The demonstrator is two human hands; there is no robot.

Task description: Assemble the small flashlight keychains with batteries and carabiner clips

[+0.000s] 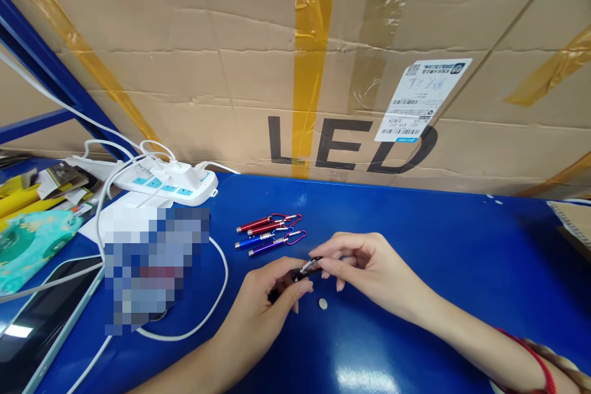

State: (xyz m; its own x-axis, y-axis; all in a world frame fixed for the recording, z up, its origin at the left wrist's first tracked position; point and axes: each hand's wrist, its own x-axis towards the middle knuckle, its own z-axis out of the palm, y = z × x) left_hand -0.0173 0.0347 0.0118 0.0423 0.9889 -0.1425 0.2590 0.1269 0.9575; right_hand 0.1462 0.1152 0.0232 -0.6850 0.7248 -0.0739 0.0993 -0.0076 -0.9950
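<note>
My left hand is closed around the dark body of a small black keychain penlight, most of it hidden by my fingers. Its carabiner clip with a silver bar sticks out toward my right hand, which pinches the clip's far end between thumb and fingers. Just below the hands, a small round silver disc, like a button cell, lies on the blue table. Beyond my left hand lie similar penlights with clips: two red penlights, a blue penlight and a purple penlight, side by side.
A large cardboard box marked LED stands along the back of the blue table. At left are a white power strip with cables, a blurred-out item, a phone or tablet and several packets.
</note>
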